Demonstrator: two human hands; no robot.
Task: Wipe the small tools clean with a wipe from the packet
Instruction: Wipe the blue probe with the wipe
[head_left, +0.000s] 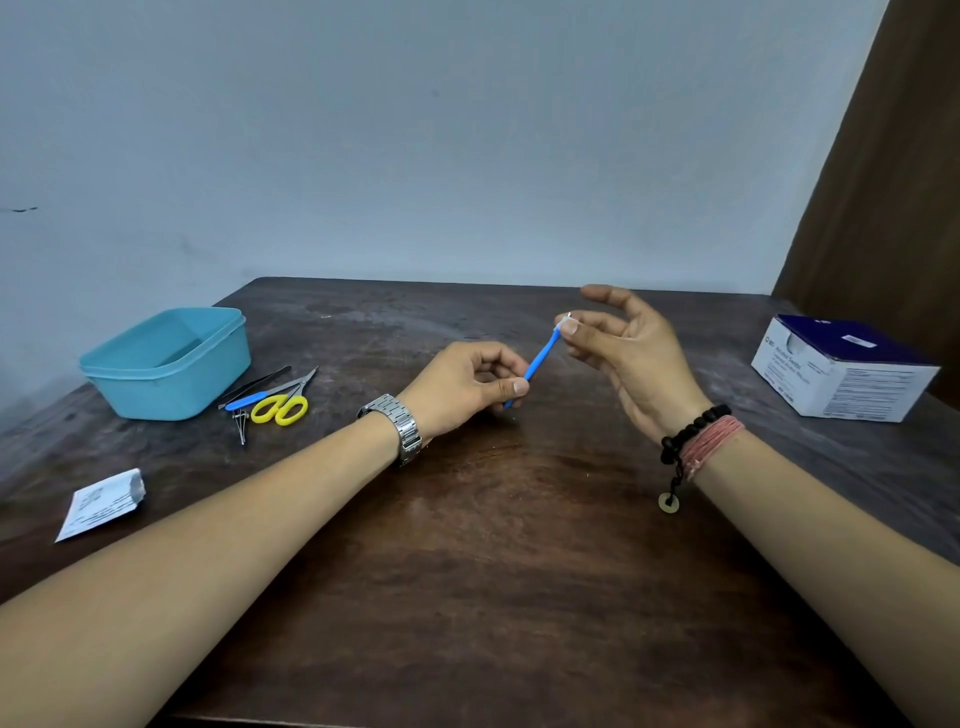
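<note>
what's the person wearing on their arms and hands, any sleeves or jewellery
Both forearms are bare, with no sleeves in view. The left wrist carries a silver metal link watch. The right wrist has a black bead bracelet with a small round coin-like charm hanging from it, and beside it a band of pinkish-red thread. No rings or gloves are visible on the hands.

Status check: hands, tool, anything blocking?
Left hand grips blue-handled tool. Right hand pinches white wipe on its tip. Nothing in the way.

Blue-handled tool (540, 358), tilted, wipe-pinched tip
</note>
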